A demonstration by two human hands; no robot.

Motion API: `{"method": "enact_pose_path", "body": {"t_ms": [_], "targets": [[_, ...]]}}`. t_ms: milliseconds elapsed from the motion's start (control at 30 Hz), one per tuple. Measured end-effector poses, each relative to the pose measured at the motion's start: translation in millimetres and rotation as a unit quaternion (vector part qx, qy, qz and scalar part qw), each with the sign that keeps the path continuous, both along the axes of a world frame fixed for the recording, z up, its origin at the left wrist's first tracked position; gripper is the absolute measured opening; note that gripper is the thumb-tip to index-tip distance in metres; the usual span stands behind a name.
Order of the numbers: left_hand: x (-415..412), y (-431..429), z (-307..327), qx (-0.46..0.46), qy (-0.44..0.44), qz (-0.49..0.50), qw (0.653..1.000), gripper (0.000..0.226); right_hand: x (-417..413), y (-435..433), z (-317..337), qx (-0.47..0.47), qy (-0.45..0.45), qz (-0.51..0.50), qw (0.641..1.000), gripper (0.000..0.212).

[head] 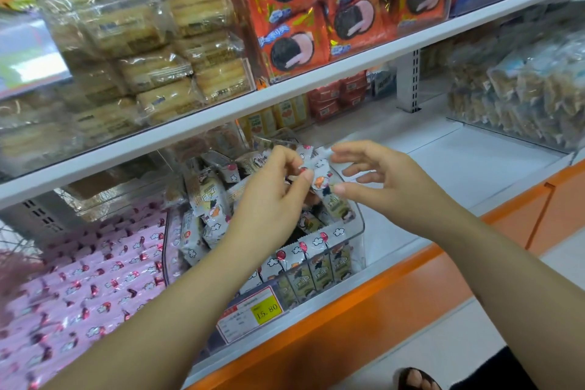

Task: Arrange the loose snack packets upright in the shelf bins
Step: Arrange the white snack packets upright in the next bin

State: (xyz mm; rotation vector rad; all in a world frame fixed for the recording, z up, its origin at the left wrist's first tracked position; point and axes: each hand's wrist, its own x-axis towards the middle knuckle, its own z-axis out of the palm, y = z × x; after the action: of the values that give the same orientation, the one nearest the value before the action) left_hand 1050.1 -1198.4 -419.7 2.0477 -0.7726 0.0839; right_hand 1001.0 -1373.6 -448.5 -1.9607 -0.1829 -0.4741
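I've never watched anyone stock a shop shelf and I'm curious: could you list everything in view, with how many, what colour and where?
clear bin: one, transparent, lower shelf centre
balloon packets: many, white and olive, inside clear bin
held packet: one, white with balloons, between both hands above clear bin
price tag: one, white with yellow patch, bin front
pink packets: many, pink, lower left
cookie packets: several, orange, upper shelf centre
biscuit packets: many, beige, upper left
red packets: several, red, lower shelf back
snack bags: many, tan, far right
left hand: one, pinching the held packet
right hand: one, fingers spread beside it
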Motion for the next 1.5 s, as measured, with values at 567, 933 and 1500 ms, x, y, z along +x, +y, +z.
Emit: {"method": "enact_pose_path", "body": {"t_ms": [567,933,1500], "targets": [[59.5,6.0,-2.6,0.539,-0.317,-0.097,0.775,0.044,-2.2,-4.7,7.0,-0.083,0.025,0.013,0.996,0.029],[63.3,8.2,-13.9,0.499,-0.324,-0.124,0.795,0.039,-7.4,-4.6,9.9,-0.055,-0.009,-0.002,0.998,0.025],[35.7,77.7,8.8,0.343,-0.221,-0.079,0.910,0.030,-3.3,-4.9,8.3,-0.110,0.046,0.016,0.993,0.026]]}}
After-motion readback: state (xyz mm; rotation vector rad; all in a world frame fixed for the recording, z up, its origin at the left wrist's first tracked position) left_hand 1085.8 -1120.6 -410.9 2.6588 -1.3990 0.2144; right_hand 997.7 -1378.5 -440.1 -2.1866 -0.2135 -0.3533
